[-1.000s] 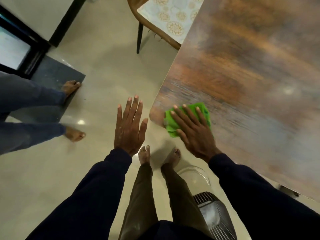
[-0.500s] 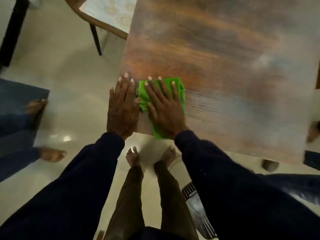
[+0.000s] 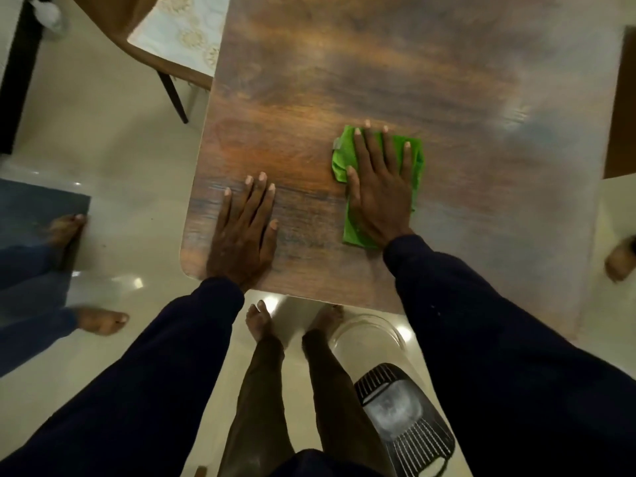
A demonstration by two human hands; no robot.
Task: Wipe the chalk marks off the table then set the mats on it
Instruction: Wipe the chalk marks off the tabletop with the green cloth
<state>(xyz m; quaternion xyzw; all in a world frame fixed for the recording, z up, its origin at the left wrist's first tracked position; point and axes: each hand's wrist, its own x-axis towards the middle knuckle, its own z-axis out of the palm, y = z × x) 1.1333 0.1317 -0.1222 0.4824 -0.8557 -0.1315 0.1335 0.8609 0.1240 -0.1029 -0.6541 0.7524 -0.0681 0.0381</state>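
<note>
Green cloth [image 3: 344, 156] lies flat on the wood-grain counter [image 3: 344, 63], pressed under the straight, spread fingers of the right hand [image 3: 382, 197], as the head camera shows. The left hand [image 3: 242, 235] rests flat and empty near the counter's near-left corner, apparently bracing. A pale chalky haze covers the counter's right side, so wiping looks unfinished. A patterned sheet on the chair [image 3: 137, 25] at upper left may be a mat. The risk: the cloth could smear the dust rather than lift it.
</note>
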